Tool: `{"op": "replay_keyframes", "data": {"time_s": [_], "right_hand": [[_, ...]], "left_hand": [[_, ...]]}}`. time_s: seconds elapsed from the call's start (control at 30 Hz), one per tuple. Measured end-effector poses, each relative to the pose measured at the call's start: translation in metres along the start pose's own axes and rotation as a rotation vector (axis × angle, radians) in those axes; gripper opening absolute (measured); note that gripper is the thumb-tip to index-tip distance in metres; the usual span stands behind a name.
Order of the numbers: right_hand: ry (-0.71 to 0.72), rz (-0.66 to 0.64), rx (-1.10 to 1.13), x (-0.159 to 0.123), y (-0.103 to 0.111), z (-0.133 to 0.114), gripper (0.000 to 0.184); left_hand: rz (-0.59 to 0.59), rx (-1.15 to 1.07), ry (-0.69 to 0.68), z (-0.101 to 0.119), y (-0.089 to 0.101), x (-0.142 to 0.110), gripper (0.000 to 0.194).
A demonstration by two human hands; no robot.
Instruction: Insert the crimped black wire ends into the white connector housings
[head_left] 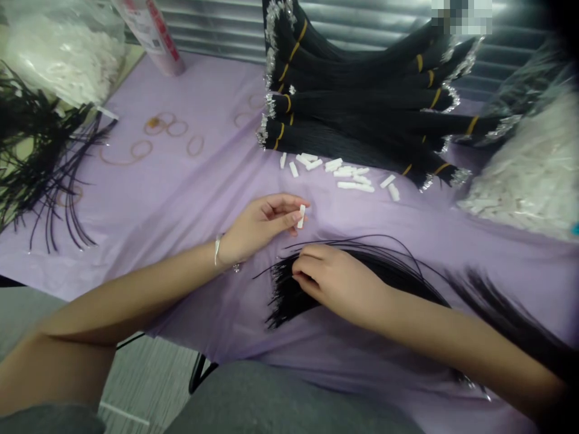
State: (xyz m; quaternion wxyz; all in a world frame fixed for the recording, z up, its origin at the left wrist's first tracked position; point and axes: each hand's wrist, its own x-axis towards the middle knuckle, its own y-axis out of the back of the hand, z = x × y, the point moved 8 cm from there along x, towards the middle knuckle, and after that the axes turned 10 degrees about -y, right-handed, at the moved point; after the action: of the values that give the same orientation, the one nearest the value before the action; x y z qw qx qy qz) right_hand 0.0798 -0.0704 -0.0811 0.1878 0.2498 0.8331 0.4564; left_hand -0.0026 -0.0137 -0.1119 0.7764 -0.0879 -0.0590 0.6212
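Observation:
My left hand pinches a small white plastic connector housing upright between thumb and fingertips, a little above the purple cloth. Close by on the right, my right hand has its fingers closed at the end of a loose bundle of black wires with metal-tipped ends. It grips wire there, though the fingers cover the exact spot. The bundle runs right beneath my right forearm. Beyond my hands, several more white housings lie scattered on the cloth.
Stacked black wire bundles tied with yellow bands lie at the back. A clear bag of white pieces stands right, another bag back left. Black wires hang at left, near rubber bands and a pink-and-white bottle.

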Motion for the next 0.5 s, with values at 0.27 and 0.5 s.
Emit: {"op": "replay_keyframes", "data": {"time_s": [0.27, 0.5], "right_hand": [[-0.006, -0.044, -0.032, 0.0053, -0.0049, -0.0017, 0.015], [0.003, -0.034, -0.050, 0.0032, -0.0060, -0.0030, 0.011]], "left_hand": [[-0.003, -0.092, -0.012, -0.0085, 0.0031, 0.0044, 0.020], [0.001, -0.126, 0.003, -0.0100, 0.0027, 0.0040, 0.021]]}}
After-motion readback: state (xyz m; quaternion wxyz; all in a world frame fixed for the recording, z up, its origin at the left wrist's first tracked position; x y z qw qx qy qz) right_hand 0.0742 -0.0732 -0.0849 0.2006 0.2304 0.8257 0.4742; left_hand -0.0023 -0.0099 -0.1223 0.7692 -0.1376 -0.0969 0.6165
